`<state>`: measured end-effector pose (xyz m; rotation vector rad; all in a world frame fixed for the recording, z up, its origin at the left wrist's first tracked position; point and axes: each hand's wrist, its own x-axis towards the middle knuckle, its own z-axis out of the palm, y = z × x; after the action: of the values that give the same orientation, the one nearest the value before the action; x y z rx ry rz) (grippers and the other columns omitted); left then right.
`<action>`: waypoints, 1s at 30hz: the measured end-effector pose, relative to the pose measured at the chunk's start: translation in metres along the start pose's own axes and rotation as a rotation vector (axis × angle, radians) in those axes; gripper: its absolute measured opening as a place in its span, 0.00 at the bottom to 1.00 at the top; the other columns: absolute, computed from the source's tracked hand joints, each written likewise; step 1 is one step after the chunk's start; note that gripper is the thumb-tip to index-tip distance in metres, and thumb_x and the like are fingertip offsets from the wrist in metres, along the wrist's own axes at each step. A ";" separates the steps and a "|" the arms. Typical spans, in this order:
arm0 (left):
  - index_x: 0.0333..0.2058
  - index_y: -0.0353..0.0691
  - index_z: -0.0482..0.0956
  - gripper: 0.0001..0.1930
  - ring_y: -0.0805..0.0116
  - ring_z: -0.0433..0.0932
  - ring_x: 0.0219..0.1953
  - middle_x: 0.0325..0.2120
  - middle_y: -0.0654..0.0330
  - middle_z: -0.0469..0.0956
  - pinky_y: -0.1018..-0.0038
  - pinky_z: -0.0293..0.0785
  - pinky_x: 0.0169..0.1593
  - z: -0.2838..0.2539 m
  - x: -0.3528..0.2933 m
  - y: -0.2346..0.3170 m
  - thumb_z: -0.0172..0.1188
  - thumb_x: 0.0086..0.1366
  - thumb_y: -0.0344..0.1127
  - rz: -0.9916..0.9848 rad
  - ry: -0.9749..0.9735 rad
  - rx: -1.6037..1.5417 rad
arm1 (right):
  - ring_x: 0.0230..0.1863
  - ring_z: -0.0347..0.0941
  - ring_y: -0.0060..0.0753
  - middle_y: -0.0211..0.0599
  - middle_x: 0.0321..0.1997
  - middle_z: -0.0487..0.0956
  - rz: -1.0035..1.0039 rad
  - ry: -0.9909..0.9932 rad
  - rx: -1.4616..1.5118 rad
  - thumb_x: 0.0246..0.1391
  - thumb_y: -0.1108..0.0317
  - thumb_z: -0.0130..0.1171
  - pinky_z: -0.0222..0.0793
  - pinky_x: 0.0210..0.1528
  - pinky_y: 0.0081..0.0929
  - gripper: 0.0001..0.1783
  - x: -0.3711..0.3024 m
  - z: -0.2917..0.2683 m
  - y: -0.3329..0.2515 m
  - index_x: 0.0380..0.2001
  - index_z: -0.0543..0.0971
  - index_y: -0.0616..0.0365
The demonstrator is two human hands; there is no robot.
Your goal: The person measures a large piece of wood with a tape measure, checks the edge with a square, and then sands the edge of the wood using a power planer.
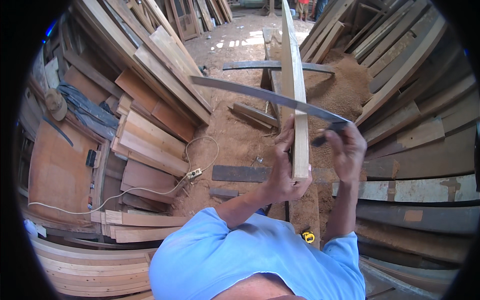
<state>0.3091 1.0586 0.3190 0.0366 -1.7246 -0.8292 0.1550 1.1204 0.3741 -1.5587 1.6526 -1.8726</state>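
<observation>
My left hand [286, 172] is wrapped around the near end of a long pale wooden beam [300, 140], its fingers on both sides. The beam runs away from me over a narrow bench [306, 207]. A handsaw's black handle [336, 128] sits in my closed right hand [348, 152], just right of the beam. From there the saw's long grey blade [250, 91] crosses the beam and reaches far to the left. Whether its teeth touch the wood I cannot tell. On the bench close to my body lies a yellow tape measure [308, 237].
Stacked boards [155, 140] line the left side, and planks [410, 125] lean along the right. Sawdust [342, 82] is heaped right of the bench. A white cord with a socket block [194, 173] lies on the left. Flat dark bars cross under the beam. People [303, 9] stand far off.
</observation>
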 end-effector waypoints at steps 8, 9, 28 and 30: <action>0.69 0.24 0.41 0.48 0.38 0.46 0.73 0.68 0.33 0.46 0.51 0.42 0.73 0.015 0.000 -0.010 0.54 0.49 0.23 0.066 0.062 0.049 | 0.30 0.72 0.14 0.28 0.27 0.79 0.005 -0.167 0.152 0.58 0.81 0.60 0.71 0.33 0.19 0.05 0.026 0.024 -0.002 0.38 0.81 0.64; 0.69 0.24 0.41 0.48 0.37 0.46 0.72 0.68 0.33 0.46 0.52 0.42 0.73 0.015 0.001 -0.011 0.54 0.49 0.23 0.071 0.054 0.059 | 0.30 0.72 0.14 0.28 0.27 0.79 0.020 -0.189 0.160 0.58 0.81 0.60 0.71 0.34 0.20 0.05 0.026 0.020 0.001 0.38 0.81 0.64; 0.64 0.30 0.42 0.39 0.36 0.44 0.74 0.68 0.28 0.43 0.49 0.39 0.72 0.037 0.007 0.000 0.51 0.54 0.22 0.017 -0.056 0.089 | 0.31 0.70 0.16 0.30 0.29 0.81 -0.047 -0.083 0.056 0.57 0.80 0.61 0.71 0.37 0.22 0.04 0.095 0.010 0.053 0.36 0.81 0.64; 0.64 0.30 0.42 0.39 0.35 0.43 0.74 0.68 0.28 0.43 0.48 0.39 0.72 0.037 0.005 -0.001 0.51 0.54 0.22 0.001 -0.054 0.084 | 0.32 0.71 0.15 0.29 0.30 0.82 -0.048 -0.084 0.085 0.57 0.81 0.61 0.71 0.37 0.21 0.05 0.096 0.013 0.055 0.36 0.81 0.64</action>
<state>0.2751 1.0749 0.3194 0.0711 -1.8094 -0.7630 0.0990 1.0245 0.3808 -1.6324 1.4937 -1.8480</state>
